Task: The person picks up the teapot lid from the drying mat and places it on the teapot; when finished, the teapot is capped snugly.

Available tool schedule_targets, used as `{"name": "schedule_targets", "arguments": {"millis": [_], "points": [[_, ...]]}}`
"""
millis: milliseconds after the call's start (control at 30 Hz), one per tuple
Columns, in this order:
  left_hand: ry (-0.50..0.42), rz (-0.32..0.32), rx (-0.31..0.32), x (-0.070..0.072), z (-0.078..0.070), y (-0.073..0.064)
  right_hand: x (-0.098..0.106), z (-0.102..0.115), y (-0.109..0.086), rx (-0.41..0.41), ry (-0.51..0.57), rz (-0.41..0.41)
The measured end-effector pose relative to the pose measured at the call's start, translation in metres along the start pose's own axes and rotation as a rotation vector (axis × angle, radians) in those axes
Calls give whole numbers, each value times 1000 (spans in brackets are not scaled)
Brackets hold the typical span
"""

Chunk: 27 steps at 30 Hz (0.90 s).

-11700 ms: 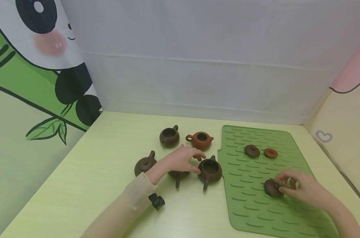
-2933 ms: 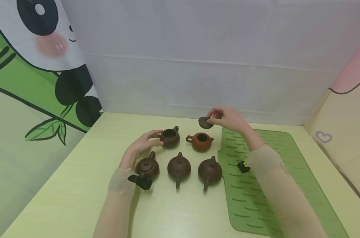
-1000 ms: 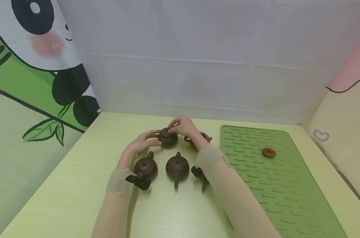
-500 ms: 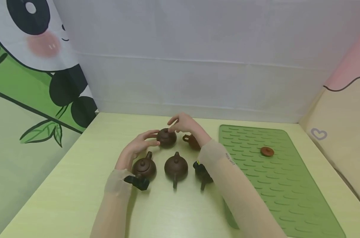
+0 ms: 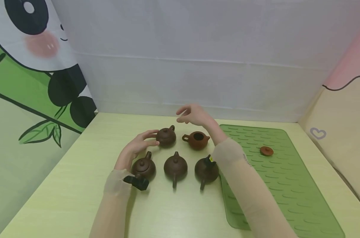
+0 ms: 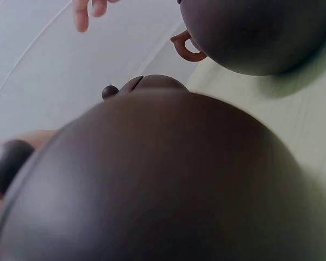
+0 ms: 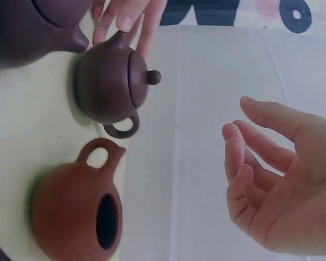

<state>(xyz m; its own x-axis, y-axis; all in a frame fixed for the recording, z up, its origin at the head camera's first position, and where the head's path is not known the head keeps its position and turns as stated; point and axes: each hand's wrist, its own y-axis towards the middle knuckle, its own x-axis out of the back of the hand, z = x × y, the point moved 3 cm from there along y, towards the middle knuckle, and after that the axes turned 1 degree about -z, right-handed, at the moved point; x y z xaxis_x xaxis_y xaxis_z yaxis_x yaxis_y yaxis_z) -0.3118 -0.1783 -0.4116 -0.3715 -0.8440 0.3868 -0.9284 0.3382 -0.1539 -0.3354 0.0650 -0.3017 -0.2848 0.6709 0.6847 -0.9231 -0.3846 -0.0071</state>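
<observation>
My left hand (image 5: 136,145) holds a dark brown clay teapot (image 5: 166,138) at the back left, thumb and fingers around its spout side. That teapot has its lid on; its knob (image 7: 154,77) shows in the right wrist view. My right hand (image 5: 194,115) hovers above and behind a reddish-brown teapot (image 5: 194,144), fingers loosely bent, with nothing in them. The reddish teapot has no lid, and its dark opening shows. Its small reddish lid (image 5: 266,151) lies on the green mat (image 5: 287,185). In the left wrist view, a dark teapot (image 6: 152,179) close to the camera hides most of my left hand.
Three dark brown lidded teapots stand in a front row: a left one (image 5: 143,168), a middle one (image 5: 175,168) and a right one (image 5: 206,172) beside the mat's edge, partly behind my right wrist camera. A pale cloth wall (image 5: 180,82) rises behind the table.
My right hand brought a dark lid from the mat onto the back-left teapot, let go of it and has risen to the right. Before that, the front-right teapot was lidded. My left hand stays put.
</observation>
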Motion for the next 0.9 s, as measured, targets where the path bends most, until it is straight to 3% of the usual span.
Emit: {"name": "schedule_targets", "arguments": {"millis": [400, 633, 900], "points": [[89, -32, 4, 0, -6, -1, 37, -22, -31, 58, 97, -107], [70, -40, 16, 1, -6, -4, 53, -41, -54, 120, 104, -158], [72, -204, -36, 0, -33, -10, 66, -67, -84, 150, 84, -239]]}}
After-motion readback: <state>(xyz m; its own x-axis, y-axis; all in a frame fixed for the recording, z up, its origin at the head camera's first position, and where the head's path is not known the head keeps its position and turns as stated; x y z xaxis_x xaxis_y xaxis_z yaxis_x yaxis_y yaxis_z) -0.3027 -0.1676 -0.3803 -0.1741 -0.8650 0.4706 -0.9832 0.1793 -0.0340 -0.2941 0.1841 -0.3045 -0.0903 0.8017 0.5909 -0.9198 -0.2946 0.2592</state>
